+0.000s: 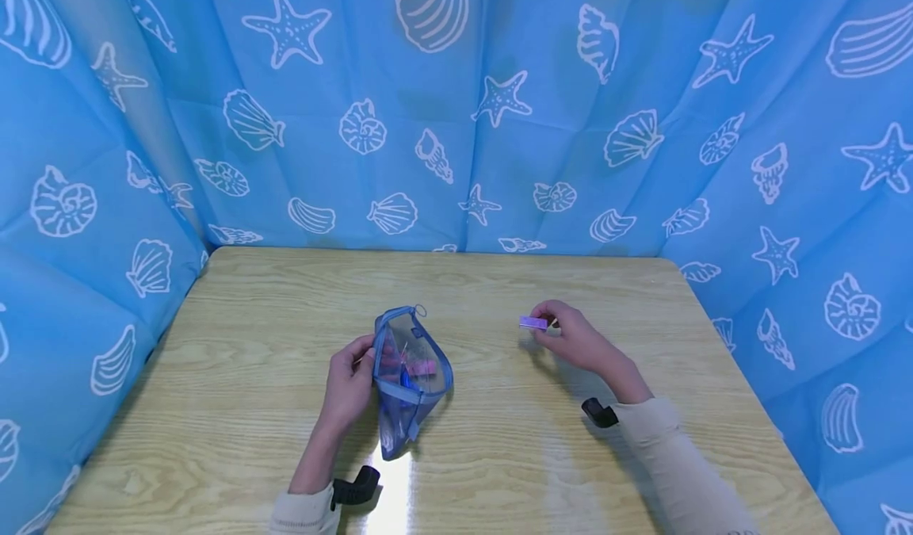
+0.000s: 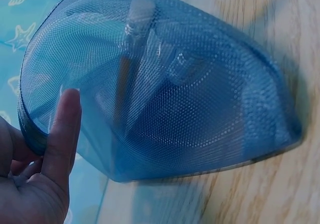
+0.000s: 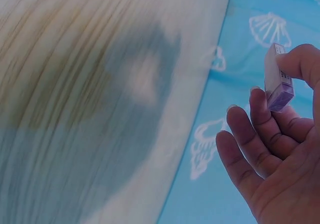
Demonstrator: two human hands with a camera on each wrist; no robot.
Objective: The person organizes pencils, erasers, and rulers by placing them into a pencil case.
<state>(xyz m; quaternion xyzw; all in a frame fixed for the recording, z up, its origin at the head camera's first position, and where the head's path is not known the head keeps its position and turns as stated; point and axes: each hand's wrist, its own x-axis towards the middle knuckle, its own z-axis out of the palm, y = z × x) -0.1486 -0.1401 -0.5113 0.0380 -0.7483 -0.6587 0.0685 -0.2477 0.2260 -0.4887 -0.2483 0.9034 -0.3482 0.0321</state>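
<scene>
A blue mesh zip pouch (image 1: 399, 408) is held upright over the table with its mouth spread. My left hand (image 1: 349, 384) pinches the left side of its rim between thumb and fingers. Through the mesh show a pink item (image 1: 422, 368) and a blue item (image 1: 408, 380); their kinds are hard to make out. In the left wrist view a brown stick-like thing (image 2: 121, 87) also shows behind the mesh. Off to the right, my right hand (image 1: 571, 335) pinches a small purple-and-white block (image 3: 279, 79) with print on its side, in the air above the table and apart from the pouch.
The wooden table (image 1: 250, 408) reaches back to a blue curtain (image 1: 442, 123) with white shells and starfish, which also hangs along both sides. A metal ring (image 1: 421, 311) hangs at the pouch's far rim. Each wrist wears a black camera (image 1: 599, 413).
</scene>
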